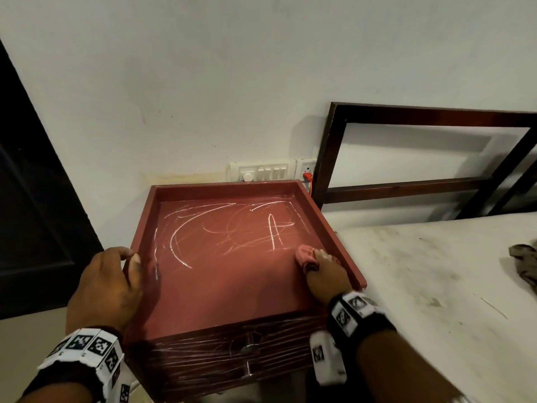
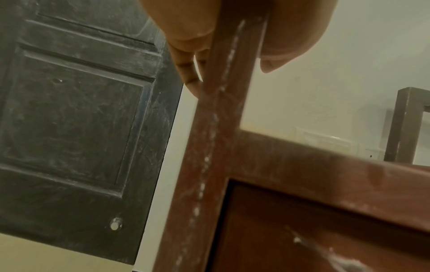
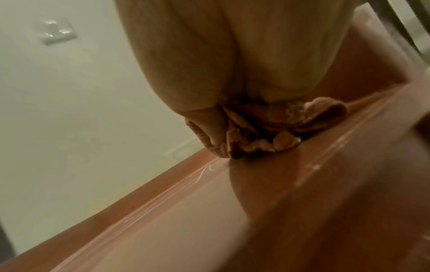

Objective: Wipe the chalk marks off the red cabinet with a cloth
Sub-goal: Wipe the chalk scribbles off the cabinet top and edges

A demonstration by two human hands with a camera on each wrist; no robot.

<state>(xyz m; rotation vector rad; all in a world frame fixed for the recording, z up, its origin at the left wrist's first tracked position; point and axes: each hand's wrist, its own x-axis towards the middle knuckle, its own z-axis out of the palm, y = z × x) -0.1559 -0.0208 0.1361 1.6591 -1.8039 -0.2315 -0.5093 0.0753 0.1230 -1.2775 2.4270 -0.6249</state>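
Observation:
The red cabinet [image 1: 220, 283] stands below me, its recessed top scrawled with white chalk marks [image 1: 232, 228] across the far half. My right hand [image 1: 325, 271] grips a bunched pink cloth [image 1: 305, 255] and presses it onto the top near the right rim; the right wrist view shows the cloth [image 3: 267, 128] crumpled under my fingers. My left hand [image 1: 113, 283] grips the cabinet's left rim [image 2: 223, 117], thumb inside and fingers outside. The drawer front [image 1: 232, 353] also carries chalk lines.
A white, stained bed surface [image 1: 436, 286] lies right of the cabinet, with a brownish rag [image 1: 526, 266] on it. A dark wooden frame [image 1: 421, 146] leans on the wall. A switch panel [image 1: 263, 171] sits behind the cabinet. A dark door [image 1: 35, 199] is at left.

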